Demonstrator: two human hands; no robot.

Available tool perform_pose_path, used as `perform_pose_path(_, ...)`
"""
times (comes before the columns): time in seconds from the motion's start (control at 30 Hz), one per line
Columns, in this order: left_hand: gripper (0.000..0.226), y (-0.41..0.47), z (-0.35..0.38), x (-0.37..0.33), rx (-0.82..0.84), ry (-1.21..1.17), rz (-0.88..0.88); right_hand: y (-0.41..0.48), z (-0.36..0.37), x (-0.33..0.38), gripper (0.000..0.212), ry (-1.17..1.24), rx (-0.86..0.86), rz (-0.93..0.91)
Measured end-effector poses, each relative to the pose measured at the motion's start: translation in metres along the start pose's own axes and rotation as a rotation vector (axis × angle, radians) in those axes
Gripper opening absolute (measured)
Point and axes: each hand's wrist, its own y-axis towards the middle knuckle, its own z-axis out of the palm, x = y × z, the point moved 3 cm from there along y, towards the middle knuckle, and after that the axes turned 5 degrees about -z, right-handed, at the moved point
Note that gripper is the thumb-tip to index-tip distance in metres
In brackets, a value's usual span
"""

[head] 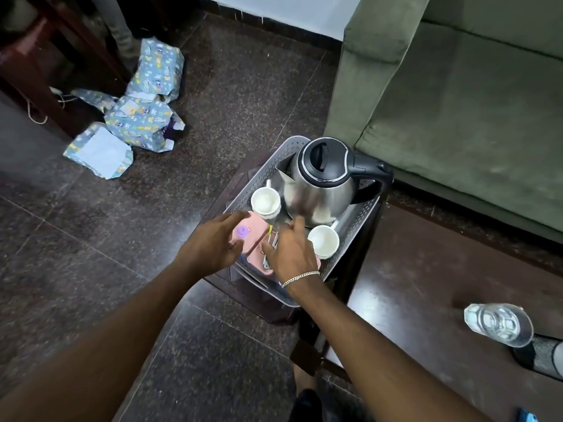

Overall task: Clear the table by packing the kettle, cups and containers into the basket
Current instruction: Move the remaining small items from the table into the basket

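The head view looks down on a grey perforated basket (362,220) that sits on a small dark bench (249,296). The steel kettle (320,190), with its black lid and handle, stands upright in the far end of the basket, spout toward the left. A white cup (265,201) stands just beside the kettle on the left, and a second white cup (323,240) stands in front of it on the right, both mouth up. In the near end lie the pink containers (254,239), one of them with a purple cap (242,231). The left hand (210,248) hovers over this capped container, its fingers stretched out and apart, gripping nothing. The right hand (292,251), a chain bracelet (300,277) at its wrist, is spread over the nearer pink container, fingers straight and apart, one reaching toward the base of the kettle; whether it touches the kettle is lost in blur. Thin silvery and yellow pieces show between the two hands, too hidden to name. To the right, a glossy second bench (411,284) carries a clear glass (496,324). A green sofa (457,102) stands behind the basket, and patterned blue paper parcels (140,120) lie on the dark stone floor (91,239) at the far left.
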Motion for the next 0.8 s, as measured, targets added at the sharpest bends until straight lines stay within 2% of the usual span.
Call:
perform_pose_path(0.2, 0.053, -0.016, -0.006, -0.033, -0.088, -0.028, 0.079, -0.022, -0.032, -0.008, 0.043, 0.01, -0.093, -0.106)
perform_pose_path(0.33, 0.055, -0.02, 0.004, -0.068, -0.057, -0.102, 0.177, -0.045, -0.051, -0.029, 0.039, 0.044, -0.165, -0.171)
perform_pose_path(0.43, 0.058, -0.022, 0.015, -0.099, -0.037, -0.121, 0.217, -0.065, -0.064, -0.054, 0.046, 0.052, -0.178, -0.201)
perform_pose_path(0.63, 0.064, -0.025, 0.045, -0.176, -0.005, -0.101, 0.293, -0.113, -0.094, -0.13, 0.062, 0.077, -0.234, -0.159)
perform_pose_path(0.8, 0.067, -0.028, 0.085, -0.247, 0.043, -0.106, 0.398, -0.153, -0.125, -0.198, 0.064, 0.03, -0.266, -0.092)
